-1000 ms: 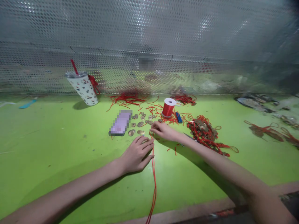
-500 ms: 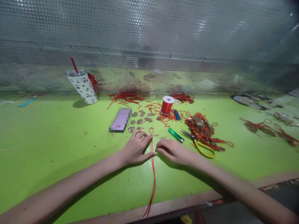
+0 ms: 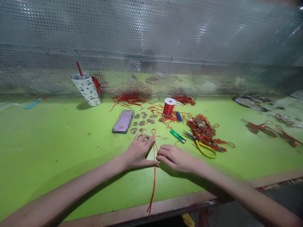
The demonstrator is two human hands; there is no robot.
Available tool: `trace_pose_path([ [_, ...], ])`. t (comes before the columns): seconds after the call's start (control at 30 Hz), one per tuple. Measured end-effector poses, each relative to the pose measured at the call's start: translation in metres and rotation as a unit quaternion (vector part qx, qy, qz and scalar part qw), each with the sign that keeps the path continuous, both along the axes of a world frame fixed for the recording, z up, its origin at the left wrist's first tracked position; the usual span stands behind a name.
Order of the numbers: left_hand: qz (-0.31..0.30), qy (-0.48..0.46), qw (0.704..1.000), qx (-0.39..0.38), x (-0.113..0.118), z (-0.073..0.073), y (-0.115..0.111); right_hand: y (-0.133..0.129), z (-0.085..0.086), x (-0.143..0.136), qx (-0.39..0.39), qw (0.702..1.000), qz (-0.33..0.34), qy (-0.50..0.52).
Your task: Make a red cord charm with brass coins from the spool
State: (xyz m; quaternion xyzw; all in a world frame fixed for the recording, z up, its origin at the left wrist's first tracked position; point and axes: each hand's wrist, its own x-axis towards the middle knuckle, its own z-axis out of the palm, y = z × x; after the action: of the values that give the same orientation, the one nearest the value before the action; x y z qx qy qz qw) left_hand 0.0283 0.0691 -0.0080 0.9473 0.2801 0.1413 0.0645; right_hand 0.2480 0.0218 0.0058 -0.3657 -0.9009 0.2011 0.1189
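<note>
A red cord [image 3: 154,183], doubled into a small loop at its far end, lies lengthwise before me with its tails near the table's front edge. My left hand [image 3: 139,151] holds it down just below the loop with the fingertips. The left thumb stretches away from the fingers and touches the cord lower down. Right beside it, my right hand [image 3: 174,157] is closed in a pinch on one strand, drawn a little to the right of the other. The pinching fingertips are partly hidden.
Beyond my hands are loose coins [image 3: 142,123], a phone [image 3: 123,121], a red cord spool [image 3: 169,107] and cord scraps. On the right lie a green lighter [image 3: 177,136], yellow-handled scissors [image 3: 205,149] and a pile of corded coins [image 3: 201,126]. A tumbler [image 3: 87,90] stands back left.
One strand now slants away to the right between my hands, where both ran side by side before. My right hand has shifted slightly down and holds that strand.
</note>
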Motion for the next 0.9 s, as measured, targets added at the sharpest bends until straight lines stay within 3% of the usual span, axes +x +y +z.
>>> trace_pose_path([
  [0.13, 0.006, 0.025, 1.0, 0.001, 0.001, 0.003, -0.002, -0.021, -0.001, 0.007, 0.028, 1.0, 0.009, 0.0],
  [0.3, 0.012, 0.041, 0.999, 0.005, 0.001, 0.002, -0.003, -0.056, 0.002, 0.012, -0.023, 0.999, 0.027, 0.017],
  [0.4, 0.006, 0.039, 0.999, 0.017, 0.001, 0.0, -0.002, -0.074, 0.001, 0.011, -0.05, 0.995, 0.073, 0.045],
  [0.5, -0.007, 0.034, 0.999, 0.04, 0.001, -0.002, -0.001, -0.082, 0.0, 0.011, -0.078, 0.985, 0.122, 0.096],
  [0.57, -0.016, 0.032, 0.997, 0.062, 0.001, -0.002, 0.0, -0.077, 0.003, 0.014, -0.11, 0.979, 0.113, 0.13],
  [0.63, -0.024, 0.035, 0.996, 0.081, 0.002, -0.002, 0.001, -0.063, 0.011, 0.021, -0.124, 0.98, 0.048, 0.149],
  [0.7, -0.029, 0.042, 0.994, 0.096, 0.002, -0.002, 0.0, -0.036, 0.022, 0.032, -0.086, 0.982, -0.058, 0.161],
  [0.8, -0.025, 0.053, 0.991, 0.124, 0.005, -0.003, -0.002, 0.022, 0.038, 0.05, 0.039, 0.962, -0.179, 0.201],
  [0.9, -0.005, 0.042, 0.987, 0.156, 0.008, -0.003, -0.002, 0.092, 0.043, 0.063, 0.21, 0.923, -0.264, 0.186],
])
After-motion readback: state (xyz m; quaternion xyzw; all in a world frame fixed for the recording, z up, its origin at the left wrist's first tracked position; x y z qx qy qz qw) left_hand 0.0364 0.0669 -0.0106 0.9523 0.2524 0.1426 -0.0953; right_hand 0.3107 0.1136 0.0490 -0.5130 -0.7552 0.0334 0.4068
